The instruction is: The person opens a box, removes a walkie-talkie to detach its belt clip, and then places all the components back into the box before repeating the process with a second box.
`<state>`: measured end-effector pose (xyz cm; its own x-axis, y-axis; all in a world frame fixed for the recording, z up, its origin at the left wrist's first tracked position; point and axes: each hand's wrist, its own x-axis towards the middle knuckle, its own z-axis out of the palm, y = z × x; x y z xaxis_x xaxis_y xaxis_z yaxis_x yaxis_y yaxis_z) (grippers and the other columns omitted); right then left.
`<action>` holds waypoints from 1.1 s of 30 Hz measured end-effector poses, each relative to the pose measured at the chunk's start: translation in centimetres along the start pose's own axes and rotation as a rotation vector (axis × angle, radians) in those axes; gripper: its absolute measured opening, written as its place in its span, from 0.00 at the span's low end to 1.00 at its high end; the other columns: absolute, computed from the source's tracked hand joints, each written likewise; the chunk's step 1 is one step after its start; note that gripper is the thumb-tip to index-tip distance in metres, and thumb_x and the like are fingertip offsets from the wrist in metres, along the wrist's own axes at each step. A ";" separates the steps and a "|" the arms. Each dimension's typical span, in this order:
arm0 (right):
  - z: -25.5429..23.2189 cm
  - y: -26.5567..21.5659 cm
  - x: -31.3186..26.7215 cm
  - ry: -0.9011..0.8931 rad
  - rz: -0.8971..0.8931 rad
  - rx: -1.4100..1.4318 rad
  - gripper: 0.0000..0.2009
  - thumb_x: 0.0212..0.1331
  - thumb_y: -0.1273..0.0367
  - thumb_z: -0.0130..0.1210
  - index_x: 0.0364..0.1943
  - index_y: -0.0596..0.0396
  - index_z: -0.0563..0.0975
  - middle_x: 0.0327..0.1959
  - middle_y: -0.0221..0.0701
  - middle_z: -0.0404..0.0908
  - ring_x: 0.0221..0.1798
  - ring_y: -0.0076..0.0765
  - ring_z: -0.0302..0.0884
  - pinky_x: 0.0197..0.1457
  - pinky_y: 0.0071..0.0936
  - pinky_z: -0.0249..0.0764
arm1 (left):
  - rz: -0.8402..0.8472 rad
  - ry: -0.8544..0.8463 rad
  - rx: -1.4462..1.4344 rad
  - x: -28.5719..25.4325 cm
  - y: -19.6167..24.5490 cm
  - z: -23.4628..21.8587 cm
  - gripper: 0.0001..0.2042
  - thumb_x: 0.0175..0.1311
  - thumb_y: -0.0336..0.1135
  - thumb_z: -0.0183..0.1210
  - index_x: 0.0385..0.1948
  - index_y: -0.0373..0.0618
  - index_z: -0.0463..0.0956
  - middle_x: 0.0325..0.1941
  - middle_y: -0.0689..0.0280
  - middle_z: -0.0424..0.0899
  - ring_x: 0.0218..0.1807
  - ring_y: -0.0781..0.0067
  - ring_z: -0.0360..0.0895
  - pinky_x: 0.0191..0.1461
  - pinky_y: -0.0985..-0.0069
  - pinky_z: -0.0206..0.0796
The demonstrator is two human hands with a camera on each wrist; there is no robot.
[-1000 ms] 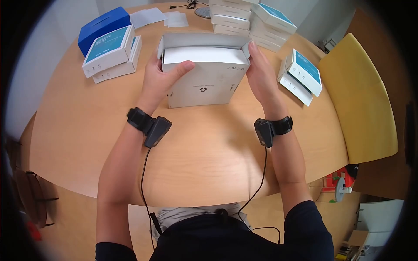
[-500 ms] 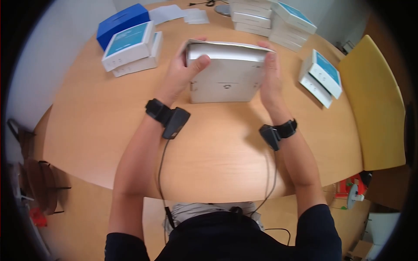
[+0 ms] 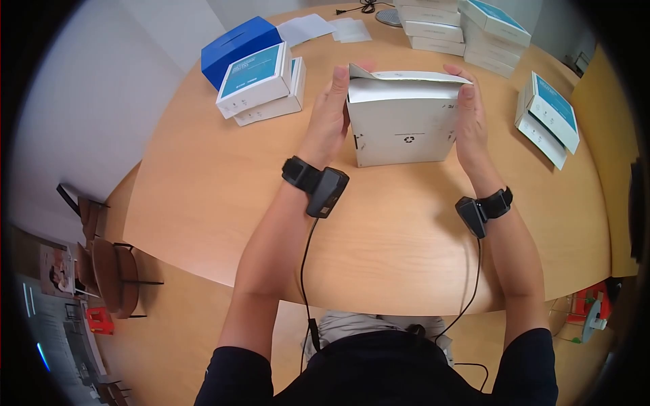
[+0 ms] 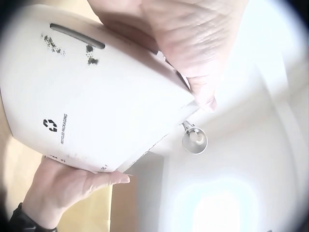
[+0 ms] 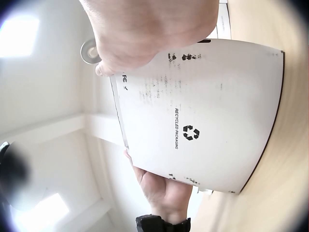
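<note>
A white cardboard box stands on edge on the table in front of the person, its broad face with a recycling mark turned toward the body. Its lid flap lies almost down over the top, lifted a little at the left corner. The left hand holds the box's left side, thumb up along the edge by the top corner. On the opposite side the right hand grips it, thumb at the upper right corner and other fingers partly hidden behind. In the right wrist view, the printed face fills the middle.
Two white boxes with teal tops lie stacked at left, before a blue box. More white boxes are piled at the back. Another pair lies at right near a yellow chair. Paper sheets lie behind.
The lid flap has come down from standing raised to nearly covering the top. The left thumb has shifted from the front face to the left edge. The head view has turned left.
</note>
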<state>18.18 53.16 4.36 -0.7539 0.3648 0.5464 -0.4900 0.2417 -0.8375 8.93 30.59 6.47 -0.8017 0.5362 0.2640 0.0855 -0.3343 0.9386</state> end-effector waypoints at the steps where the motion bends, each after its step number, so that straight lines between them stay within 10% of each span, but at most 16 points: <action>1: -0.1 0.0 0.0 0.002 -0.008 -0.009 0.34 0.78 0.34 0.43 0.68 0.44 0.75 0.48 0.21 0.77 0.53 0.19 0.71 0.60 0.20 0.68 | -0.017 0.017 -0.001 0.0 0.1 0.2 0.42 0.76 0.75 0.48 0.72 0.43 0.73 0.68 0.58 0.80 0.71 0.66 0.76 0.74 0.66 0.68; 14: 0.0 -0.4 -0.1 -0.034 0.025 0.066 0.34 0.78 0.34 0.45 0.71 0.43 0.73 0.51 0.21 0.79 0.55 0.17 0.72 0.61 0.21 0.69 | -0.099 0.148 -0.229 0.1 1.8 1.6 0.26 0.77 0.58 0.63 0.61 0.45 0.79 0.59 0.63 0.85 0.64 0.69 0.80 0.69 0.67 0.72; 23: 0.0 -0.2 0.0 -0.051 0.032 0.114 0.32 0.78 0.35 0.45 0.71 0.42 0.73 0.53 0.21 0.79 0.57 0.17 0.72 0.63 0.21 0.69 | -0.087 0.153 -0.301 -0.3 2.0 1.9 0.20 0.82 0.57 0.55 0.56 0.51 0.81 0.64 0.57 0.86 0.65 0.63 0.80 0.69 0.63 0.71; 33: 0.6 0.7 0.2 0.039 0.022 0.234 0.27 0.81 0.42 0.50 0.63 0.49 0.77 0.53 0.23 0.79 0.57 0.21 0.73 0.65 0.24 0.69 | 0.033 0.072 -0.189 -0.4 0.3 0.4 0.19 0.68 0.35 0.57 0.59 0.42 0.79 0.66 0.55 0.83 0.69 0.60 0.76 0.74 0.64 0.67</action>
<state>17.47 52.86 3.88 -0.7504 0.4029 0.5240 -0.5653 0.0197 -0.8246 9.50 30.58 6.78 -0.8412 0.4677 0.2711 0.0054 -0.4942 0.8693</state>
